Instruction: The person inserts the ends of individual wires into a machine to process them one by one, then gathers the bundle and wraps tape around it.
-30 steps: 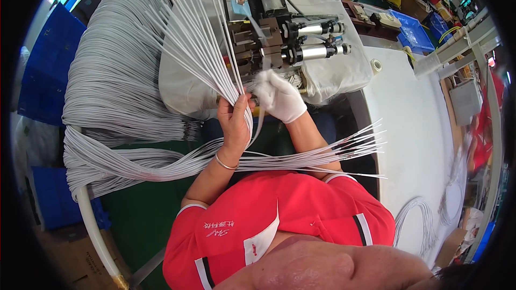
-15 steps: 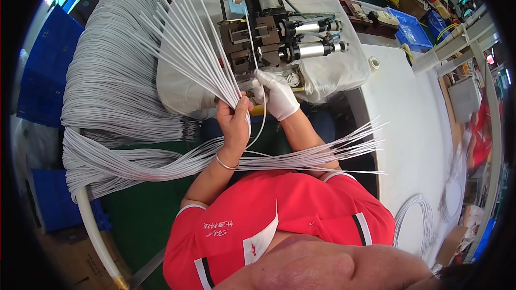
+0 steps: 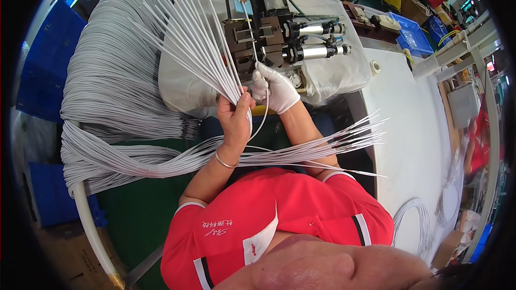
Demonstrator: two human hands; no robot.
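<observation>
My bare left hand (image 3: 235,118) is closed round a bundle of white cables (image 3: 201,48), whose ends fan out up and to the left. In a white glove, my right hand (image 3: 274,88) pinches a single white cable (image 3: 267,108) just in front of a machine (image 3: 263,32) with dark metal blocks and silver cylinders. That cable runs up from my fingers along the machine's blocks; its lower part loops down toward my left hand. More grey-white cables (image 3: 301,157) lie across my forearms, their ends spreading to the right.
A thick mass of grey cables (image 3: 110,59) hangs on the left over a pale pipe rail (image 3: 91,231). On the right is a white tabletop (image 3: 403,129) with a coiled cable (image 3: 416,220). A blue tray (image 3: 411,32) stands at the back right; blue panels (image 3: 48,64) at the far left.
The single cable's upper part now lies along the machine's blocks, a little further up. Both hands keep their grip and have barely moved; the whole view has shifted slightly.
</observation>
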